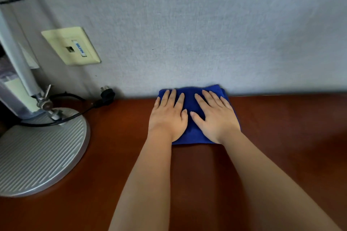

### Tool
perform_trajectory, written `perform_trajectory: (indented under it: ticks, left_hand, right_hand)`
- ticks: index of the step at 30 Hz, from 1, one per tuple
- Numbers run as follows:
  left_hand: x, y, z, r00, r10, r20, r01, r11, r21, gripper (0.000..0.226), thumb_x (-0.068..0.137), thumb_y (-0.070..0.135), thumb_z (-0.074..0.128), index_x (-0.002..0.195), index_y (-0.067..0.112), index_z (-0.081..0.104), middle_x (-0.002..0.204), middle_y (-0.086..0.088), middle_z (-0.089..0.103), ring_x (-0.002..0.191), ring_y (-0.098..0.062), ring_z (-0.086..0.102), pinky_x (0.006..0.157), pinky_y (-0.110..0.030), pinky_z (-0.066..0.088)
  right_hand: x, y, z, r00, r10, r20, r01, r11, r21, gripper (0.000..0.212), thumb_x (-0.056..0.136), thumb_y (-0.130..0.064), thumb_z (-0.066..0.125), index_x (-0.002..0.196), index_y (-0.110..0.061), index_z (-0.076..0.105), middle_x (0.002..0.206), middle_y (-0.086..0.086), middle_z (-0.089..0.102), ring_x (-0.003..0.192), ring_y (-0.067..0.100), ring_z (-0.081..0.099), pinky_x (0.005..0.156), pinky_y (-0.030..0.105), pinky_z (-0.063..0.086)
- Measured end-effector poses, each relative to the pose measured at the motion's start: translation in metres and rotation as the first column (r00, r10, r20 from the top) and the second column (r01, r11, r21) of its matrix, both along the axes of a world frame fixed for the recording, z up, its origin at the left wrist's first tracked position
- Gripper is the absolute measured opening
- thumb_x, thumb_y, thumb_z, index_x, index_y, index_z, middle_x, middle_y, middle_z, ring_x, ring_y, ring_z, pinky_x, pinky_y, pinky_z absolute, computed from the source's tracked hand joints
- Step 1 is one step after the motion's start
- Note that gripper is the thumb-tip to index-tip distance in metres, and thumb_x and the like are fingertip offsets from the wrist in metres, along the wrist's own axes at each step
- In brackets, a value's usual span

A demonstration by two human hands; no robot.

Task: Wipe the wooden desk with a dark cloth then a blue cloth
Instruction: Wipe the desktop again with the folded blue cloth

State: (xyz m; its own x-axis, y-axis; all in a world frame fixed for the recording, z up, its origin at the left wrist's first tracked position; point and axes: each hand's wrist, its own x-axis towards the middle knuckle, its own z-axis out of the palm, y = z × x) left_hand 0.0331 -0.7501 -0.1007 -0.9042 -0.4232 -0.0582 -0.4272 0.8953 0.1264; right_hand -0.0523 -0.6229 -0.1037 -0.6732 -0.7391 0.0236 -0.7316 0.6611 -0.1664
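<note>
Hands flat and side by side press a folded blue cloth (191, 133) against the counter (281, 137) at about twelve o'clock, right where the reddish-brown wood meets the grey fabric wall (206, 33). The left hand (168, 115) and right hand (214, 116) both lie with fingers straight and slightly spread, gripping nothing, thumbs nearly touching over the middle of the cloth. That posture likely serves to spread pressure across the whole pad, so the fold stays closed and the full face rubs the wood. The cloth is a deep, saturated blue with a soft, napped look, folded into a thick rectangle; its far edge touches the wall. No dark cloth is in view, so this is probably the second pass. At nine o'clock stands a ribbed silver lamp base (41, 152) with a black cable (78, 113), well apart from the cloth.
</note>
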Motion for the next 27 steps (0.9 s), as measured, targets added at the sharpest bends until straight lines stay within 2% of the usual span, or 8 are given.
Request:
perform_trajectory:
  ticks: [15, 27]
  left_hand:
    - [0.061, 0.075, 0.001, 1.0, 0.024, 0.009, -0.024, 1.0, 0.012, 0.056, 0.103, 0.039, 0.014, 0.154, 0.022, -0.002, 0.162, -0.002, -0.011, 0.147, -0.018, -0.015, 0.12, -0.037, -0.007]
    - [0.035, 0.059, -0.001, 1.0, 0.0, -0.01, 0.0, 1.0, 0.022, 0.056, 0.103, 0.038, 0.015, 0.154, 0.022, -0.001, 0.162, -0.002, -0.01, 0.148, -0.018, -0.015, 0.121, -0.038, -0.006]
  right_hand:
    - [0.06, 0.074, 0.003, 1.0, 0.016, 0.019, -0.017, 1.0, 0.017, 0.063, 0.099, -0.054, 0.019, 0.154, -0.026, 0.006, 0.161, -0.002, -0.004, 0.147, 0.012, -0.008, 0.119, 0.034, -0.006]
    - [0.033, 0.058, -0.001, 1.0, 0.003, 0.007, -0.003, 1.0, 0.025, 0.064, 0.097, -0.057, 0.019, 0.153, -0.028, 0.006, 0.161, -0.004, -0.001, 0.147, 0.011, -0.007, 0.119, 0.033, -0.006]
